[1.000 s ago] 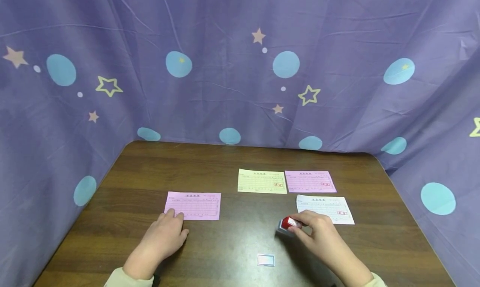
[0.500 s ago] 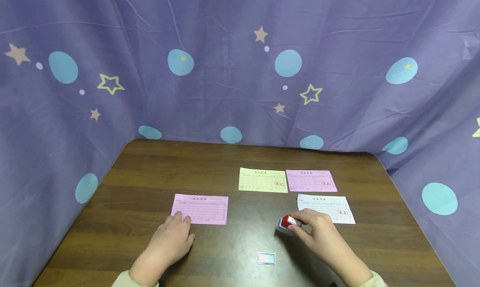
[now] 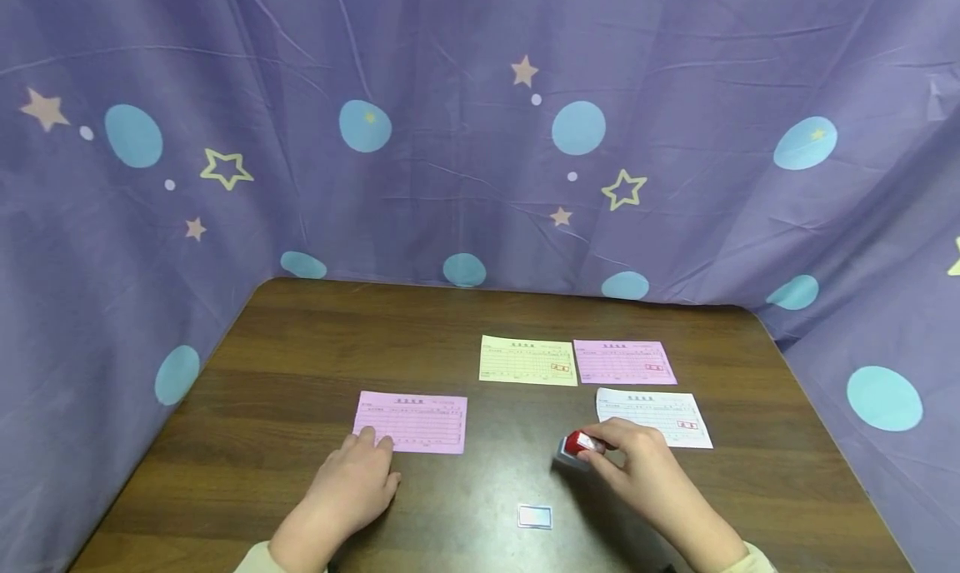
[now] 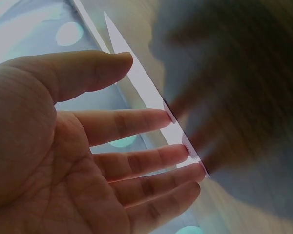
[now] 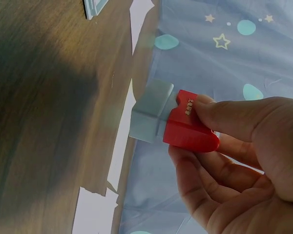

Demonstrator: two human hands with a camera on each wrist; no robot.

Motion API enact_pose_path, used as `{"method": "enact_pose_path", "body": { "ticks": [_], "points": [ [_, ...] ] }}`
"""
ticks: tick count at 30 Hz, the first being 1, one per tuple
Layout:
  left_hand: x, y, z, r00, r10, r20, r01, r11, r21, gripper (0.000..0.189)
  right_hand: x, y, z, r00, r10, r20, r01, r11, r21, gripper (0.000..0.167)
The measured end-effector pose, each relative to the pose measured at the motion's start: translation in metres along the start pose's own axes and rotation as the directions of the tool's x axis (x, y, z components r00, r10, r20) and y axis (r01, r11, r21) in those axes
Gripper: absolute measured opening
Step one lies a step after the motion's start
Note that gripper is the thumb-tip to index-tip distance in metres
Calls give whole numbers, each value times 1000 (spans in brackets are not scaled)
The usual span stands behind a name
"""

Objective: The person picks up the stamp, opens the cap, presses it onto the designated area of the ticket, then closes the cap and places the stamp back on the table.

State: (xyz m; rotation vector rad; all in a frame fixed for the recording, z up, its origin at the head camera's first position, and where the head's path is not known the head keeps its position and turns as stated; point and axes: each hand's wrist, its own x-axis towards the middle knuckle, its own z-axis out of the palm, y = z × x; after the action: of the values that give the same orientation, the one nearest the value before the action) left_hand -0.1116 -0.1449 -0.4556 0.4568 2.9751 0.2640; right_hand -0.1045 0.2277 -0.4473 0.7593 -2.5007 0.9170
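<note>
My left hand rests its straight fingertips on the near-left edge of a pink printed slip lying on the table. In the left wrist view those fingers are spread, touching the slip's edge. The right hand pinches a self-inking stamp between thumb and fingers by its red top, with the pale grey base pointing away from the palm. In the head view the stamp is held low over the table, left of a white slip that bears a red rectangular mark.
A small rectangular piece, pale inside a light frame, lies nearer the table's front. Behind are a yellow slip and another pink slip, each with a red mark. A purple curtain surrounds the wooden table.
My left hand has slid the near pink slip rightward and slightly toward me along the table. The right hand with the stamp has stayed almost still.
</note>
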Motion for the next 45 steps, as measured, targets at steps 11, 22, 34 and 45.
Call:
{"method": "enact_pose_path", "body": {
  "ticks": [11,22,34,45],
  "points": [
    [-3,10,2,999,34,-35,-34,999,8,42,0,0,0,1000,6,2,-6,1000,-3,25],
    [-4,20,6,998,50,-47,-50,999,-5,39,-1,-1,0,1000,-10,-9,10,1000,14,26],
    [-8,29,9,996,72,-51,-72,997,4,46,0,-1,0,1000,16,3,-16,1000,1,26],
    [-8,37,11,995,89,-36,-90,995,-33,47,0,-1,0,1000,15,9,-15,1000,10,25]
  ]
}}
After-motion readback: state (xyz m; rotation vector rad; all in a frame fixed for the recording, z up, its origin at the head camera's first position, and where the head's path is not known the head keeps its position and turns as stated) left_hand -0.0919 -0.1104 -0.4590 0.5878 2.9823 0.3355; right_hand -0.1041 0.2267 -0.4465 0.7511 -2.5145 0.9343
